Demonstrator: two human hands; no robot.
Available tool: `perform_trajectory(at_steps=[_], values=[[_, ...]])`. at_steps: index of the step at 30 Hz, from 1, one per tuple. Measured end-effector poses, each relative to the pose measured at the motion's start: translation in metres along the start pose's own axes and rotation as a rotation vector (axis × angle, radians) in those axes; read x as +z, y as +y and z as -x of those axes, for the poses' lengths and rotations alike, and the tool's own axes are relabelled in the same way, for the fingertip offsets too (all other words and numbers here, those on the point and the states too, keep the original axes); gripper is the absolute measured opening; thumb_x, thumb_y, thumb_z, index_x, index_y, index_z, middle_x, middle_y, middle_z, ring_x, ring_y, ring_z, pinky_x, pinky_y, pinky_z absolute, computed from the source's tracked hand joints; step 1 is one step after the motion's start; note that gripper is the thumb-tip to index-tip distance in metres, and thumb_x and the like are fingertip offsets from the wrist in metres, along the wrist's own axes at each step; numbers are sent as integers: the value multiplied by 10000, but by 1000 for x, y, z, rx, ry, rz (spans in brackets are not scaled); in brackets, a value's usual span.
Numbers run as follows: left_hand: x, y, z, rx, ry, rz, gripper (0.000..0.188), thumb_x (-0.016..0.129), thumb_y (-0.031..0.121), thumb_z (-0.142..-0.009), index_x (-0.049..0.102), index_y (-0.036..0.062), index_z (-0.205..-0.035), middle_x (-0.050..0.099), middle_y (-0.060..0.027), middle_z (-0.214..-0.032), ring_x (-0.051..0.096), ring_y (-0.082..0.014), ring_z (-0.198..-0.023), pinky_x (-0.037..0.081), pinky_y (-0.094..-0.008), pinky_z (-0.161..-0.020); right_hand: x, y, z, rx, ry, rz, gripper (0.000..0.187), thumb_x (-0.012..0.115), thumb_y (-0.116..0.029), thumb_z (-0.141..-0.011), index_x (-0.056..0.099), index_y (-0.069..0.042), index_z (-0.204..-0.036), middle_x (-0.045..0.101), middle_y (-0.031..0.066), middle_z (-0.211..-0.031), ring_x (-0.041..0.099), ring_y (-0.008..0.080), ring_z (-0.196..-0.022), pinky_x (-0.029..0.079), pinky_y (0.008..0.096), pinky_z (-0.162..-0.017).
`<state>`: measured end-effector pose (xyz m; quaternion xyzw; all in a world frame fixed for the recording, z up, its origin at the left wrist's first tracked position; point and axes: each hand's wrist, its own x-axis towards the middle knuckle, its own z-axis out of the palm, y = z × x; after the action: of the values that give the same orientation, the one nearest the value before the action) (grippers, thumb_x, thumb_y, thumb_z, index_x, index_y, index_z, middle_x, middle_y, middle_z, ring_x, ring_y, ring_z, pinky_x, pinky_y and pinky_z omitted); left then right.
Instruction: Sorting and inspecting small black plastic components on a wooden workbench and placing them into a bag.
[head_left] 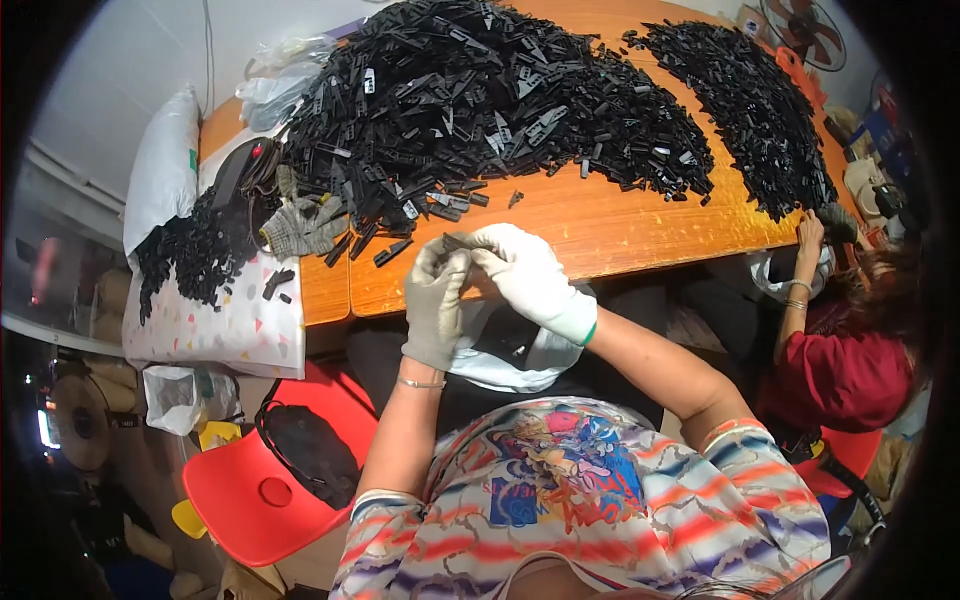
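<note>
Both my hands wear light work gloves and meet at the near edge of an orange wooden table [600, 225]. My left hand [435, 300] and my right hand [530, 275] pinch a small black plastic part [457, 241] between their fingertips. Just beyond them a large heap of black plastic parts [470, 100] covers the table's middle. A white plastic bag [500, 355] hangs open in my lap below the hands.
A second heap of black parts [750, 110] lies at the right, where another person in a red top [840, 370] works. A spare grey glove [300, 225] lies left of my hands. A red plastic stool [270, 470] holding a black bag stands at lower left. A patterned white sack [220, 320] holds more parts.
</note>
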<state>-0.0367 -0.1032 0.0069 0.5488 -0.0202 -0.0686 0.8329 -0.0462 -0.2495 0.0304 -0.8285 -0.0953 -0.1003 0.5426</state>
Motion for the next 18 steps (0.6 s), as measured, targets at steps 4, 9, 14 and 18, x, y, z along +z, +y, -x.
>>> perform_trajectory(at_steps=[4, 9, 14, 18], values=[[2, -6, 2, 66, -8, 190, 193, 507, 168, -994, 516, 29, -1127, 602, -54, -1004, 595, -118, -862, 506, -263, -791, -11, -3, -1, 90, -38, -118, 230, 591, -187, -921, 664, -39, -1082, 676, 101, -945, 660, 190, -847, 514, 307, -737], [2, -3, 9, -25, -87, 325, 249, 461, 215, -1014, 479, 50, -1199, 587, -56, -997, 582, -137, -864, 503, -269, -779, -20, -23, -7, 280, 8, -452, 221, 570, -202, -938, 677, -19, -1004, 618, 33, -736, 581, 87, -654, 488, 246, -649], [10, 0, 17, -55, -46, 278, 243, 465, 243, -1015, 511, 73, -1184, 574, -14, -984, 548, -73, -813, 478, -206, -720, -28, -27, -15, 215, -122, -304, 225, 579, -236, -931, 657, -25, -943, 603, 25, -719, 526, 60, -588, 443, 226, -573], [13, 1, 22, -41, 1, 150, 240, 449, 253, -1023, 523, 82, -1174, 547, 17, -908, 494, -24, -747, 418, -151, -619, -26, -37, -16, 411, -167, -535, 236, 577, -258, -931, 639, -30, -936, 610, 25, -739, 541, 67, -607, 444, 228, -580]])
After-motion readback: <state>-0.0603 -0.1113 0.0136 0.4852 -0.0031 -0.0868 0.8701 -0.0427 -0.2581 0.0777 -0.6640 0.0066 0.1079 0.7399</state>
